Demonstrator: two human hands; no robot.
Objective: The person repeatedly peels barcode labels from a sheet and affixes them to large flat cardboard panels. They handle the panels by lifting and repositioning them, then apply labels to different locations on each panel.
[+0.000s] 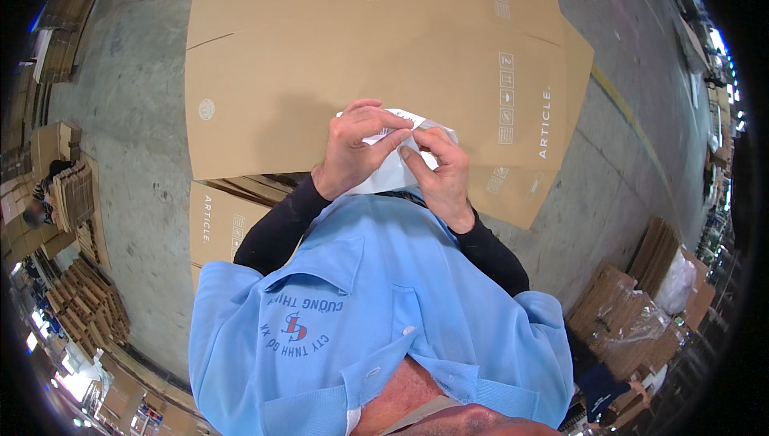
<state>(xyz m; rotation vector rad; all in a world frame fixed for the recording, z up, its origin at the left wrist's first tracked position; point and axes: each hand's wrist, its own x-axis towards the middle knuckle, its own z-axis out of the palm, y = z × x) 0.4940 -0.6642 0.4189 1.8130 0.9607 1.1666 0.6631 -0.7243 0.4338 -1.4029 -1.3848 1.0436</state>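
Observation:
My left hand [358, 146] and my right hand [442, 170] meet close in front of my body. Between them is a white printed sheet [386, 177], which looks like paper or a label. Thumb and fingers of the left hand pinch its upper part. Those of the right hand are closed on it at the right, fingertips almost touching the left ones. Part of the sheet is folded or hidden behind the fingers. Beneath the hands lies a large flat brown cardboard carton [336, 67] with white printed marks and crease lines.
More flat cartons [220, 232] lie under the near left edge. Stacks of cardboard [86, 308] stand at the left, where a person [50, 195] is partly seen. At the lower right are cardboard and clear plastic wrap [637, 320], with another person [601, 392] nearby. A yellow line [633, 111] crosses the concrete floor.

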